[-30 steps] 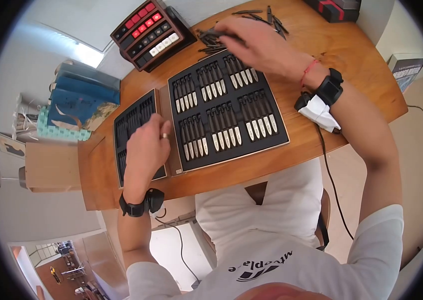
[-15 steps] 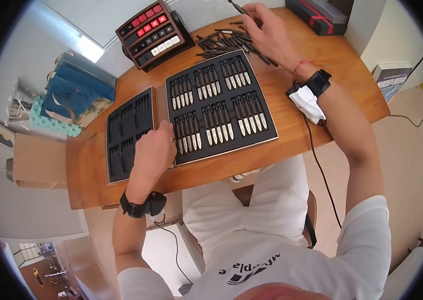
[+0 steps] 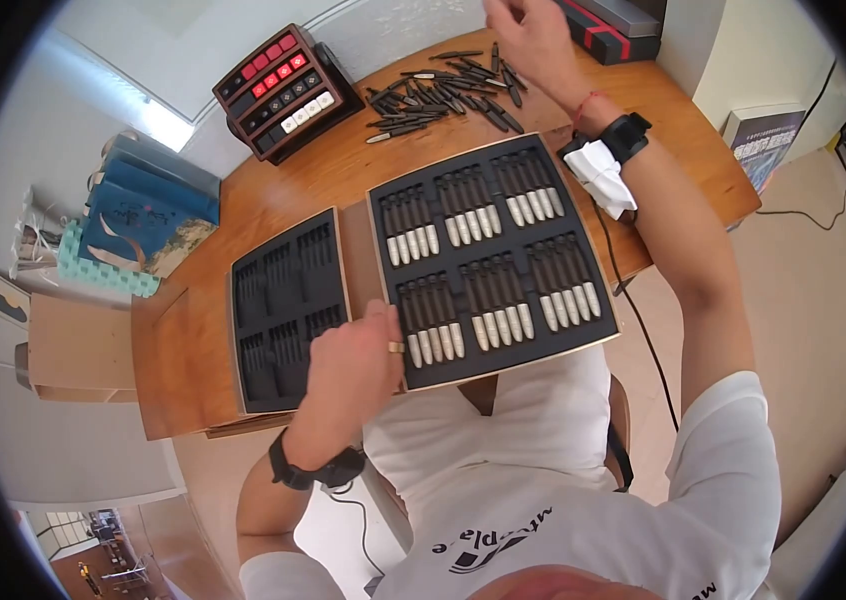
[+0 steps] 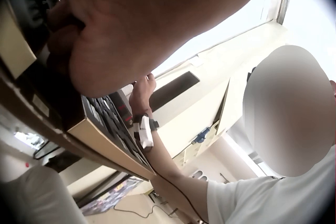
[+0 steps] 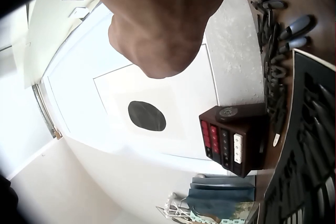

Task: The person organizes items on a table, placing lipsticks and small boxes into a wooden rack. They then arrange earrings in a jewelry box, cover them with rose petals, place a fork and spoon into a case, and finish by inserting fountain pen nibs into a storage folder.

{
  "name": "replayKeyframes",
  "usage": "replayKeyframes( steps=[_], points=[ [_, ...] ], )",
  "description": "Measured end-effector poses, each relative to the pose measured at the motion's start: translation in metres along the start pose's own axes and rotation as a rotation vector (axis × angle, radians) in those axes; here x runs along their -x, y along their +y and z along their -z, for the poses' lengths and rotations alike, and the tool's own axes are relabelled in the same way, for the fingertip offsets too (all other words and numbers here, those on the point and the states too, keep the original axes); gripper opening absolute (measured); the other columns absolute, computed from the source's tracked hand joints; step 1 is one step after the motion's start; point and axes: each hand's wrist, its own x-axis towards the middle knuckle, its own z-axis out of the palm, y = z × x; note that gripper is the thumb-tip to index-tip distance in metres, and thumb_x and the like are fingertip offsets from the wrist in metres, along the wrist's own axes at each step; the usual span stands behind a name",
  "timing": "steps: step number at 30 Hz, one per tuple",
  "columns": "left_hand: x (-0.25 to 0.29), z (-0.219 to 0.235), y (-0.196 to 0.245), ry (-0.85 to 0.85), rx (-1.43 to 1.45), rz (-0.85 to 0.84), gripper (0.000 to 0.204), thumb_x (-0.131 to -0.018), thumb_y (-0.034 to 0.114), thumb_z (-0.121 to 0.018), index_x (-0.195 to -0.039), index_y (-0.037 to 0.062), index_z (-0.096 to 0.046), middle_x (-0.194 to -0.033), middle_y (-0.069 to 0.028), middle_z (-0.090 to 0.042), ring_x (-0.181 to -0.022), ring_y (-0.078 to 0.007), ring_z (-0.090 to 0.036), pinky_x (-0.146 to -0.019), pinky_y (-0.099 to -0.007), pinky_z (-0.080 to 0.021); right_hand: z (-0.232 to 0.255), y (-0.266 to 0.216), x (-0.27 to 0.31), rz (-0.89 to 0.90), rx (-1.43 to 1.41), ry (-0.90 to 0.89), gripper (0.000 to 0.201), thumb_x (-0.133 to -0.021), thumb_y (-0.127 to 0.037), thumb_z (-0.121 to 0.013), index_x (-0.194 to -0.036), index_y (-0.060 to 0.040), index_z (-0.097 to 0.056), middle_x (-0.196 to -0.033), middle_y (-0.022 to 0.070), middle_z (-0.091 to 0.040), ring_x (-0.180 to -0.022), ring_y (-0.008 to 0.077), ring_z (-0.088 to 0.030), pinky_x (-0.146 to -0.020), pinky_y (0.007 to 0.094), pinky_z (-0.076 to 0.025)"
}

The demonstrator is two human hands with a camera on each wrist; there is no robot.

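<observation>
Overhanging the surface's (image 3: 183, 370) near edge, the open case (image 3: 503, 358) could tip if pulled nearer, spilling its silver-tipped sticks (image 3: 498, 300). The left hand (image 3: 353, 365) grips its near inner corner, wrist low; the right hand (image 3: 531, 35), arm outstretched, hovers toward the far edge, grasp unclear.

Rack (image 3: 288, 92) of red, black and white blocks set on table (image 3: 178, 350) | blue bag (image 3: 158, 190) seen left of it | red-banded box (image 3: 611, 38) placed far right | book (image 3: 763, 142) seen beyond table edge
</observation>
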Motion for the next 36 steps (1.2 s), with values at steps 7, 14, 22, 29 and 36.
replayKeyframes(
  steps=[7, 14, 22, 29, 36],
  points=[
    [-0.032, -0.003, 0.036, -0.005, 0.116, -0.032, 0.023, -0.109, 0.016, -0.052, -0.094, 0.001, -0.06, -0.065, -0.0256, -0.065, -0.063, -0.0477, -0.068, -0.06, -0.0558, -0.054, 0.066, -0.045, -0.064, 0.053, -0.168, 0.182, 0.02, -0.108, -0.011, -0.062, -0.122, 0.0037, -0.064, -0.084, 0.001, -0.068, -0.073, 0.0083, -0.06, -0.064, 0.0243, -0.047],
    [-0.081, 0.005, 0.06, -0.138, 0.299, -0.219, 0.021, -0.095, 0.01, -0.058, -0.087, -0.0075, -0.066, -0.079, -0.0335, -0.068, -0.079, -0.0537, -0.069, -0.076, -0.0581, -0.057, 0.138, -0.123, -0.079, 0.306, -0.094, 0.154, 0.019, -0.108, -0.011, -0.064, -0.121, 0.0019, -0.064, -0.084, 0.0017, -0.068, -0.073, 0.0067, -0.059, -0.066, 0.0212, -0.045],
    [-0.176, -0.013, 0.088, -0.045, 0.39, -0.241, 0.023, -0.09, 0.01, -0.061, -0.088, -0.0103, -0.073, -0.09, -0.0348, -0.072, -0.089, -0.0526, -0.072, -0.083, -0.0553, -0.06, 0.163, -0.129, -0.032, 0.168, 0.061, -0.023, 0.026, -0.109, -0.011, -0.065, -0.129, 0.0051, -0.066, -0.092, 0.008, -0.074, -0.085, 0.0122, -0.067, -0.082, 0.0257, -0.052],
    [-0.171, -0.001, 0.087, -0.045, 0.367, -0.26, 0.039, -0.1, 0.027, -0.061, -0.093, -0.0088, -0.074, -0.093, -0.0339, -0.073, -0.093, -0.0513, -0.073, -0.083, -0.0568, -0.06, 0.165, -0.154, 0.022, 0.078, 0.067, -0.086, 0.027, -0.107, -0.004, -0.066, -0.131, 0.0078, -0.064, -0.097, 0.0071, -0.075, -0.088, 0.0107, -0.069, -0.08, 0.0244, -0.054],
    [-0.106, -0.026, 0.056, 0.175, 0.179, -0.728, 0.039, -0.097, 0.039, -0.075, -0.108, 0.0018, -0.071, -0.1, -0.0144, -0.065, -0.084, -0.0384, -0.074, -0.071, -0.0481, -0.06, 0.176, -0.16, 0.073, -0.177, 0.002, -0.212, 0.027, -0.11, -0.003, -0.061, -0.135, 0.006, -0.059, -0.098, 0.0069, -0.074, -0.087, 0.0097, -0.068, -0.081, 0.0243, -0.054]
  ],
)
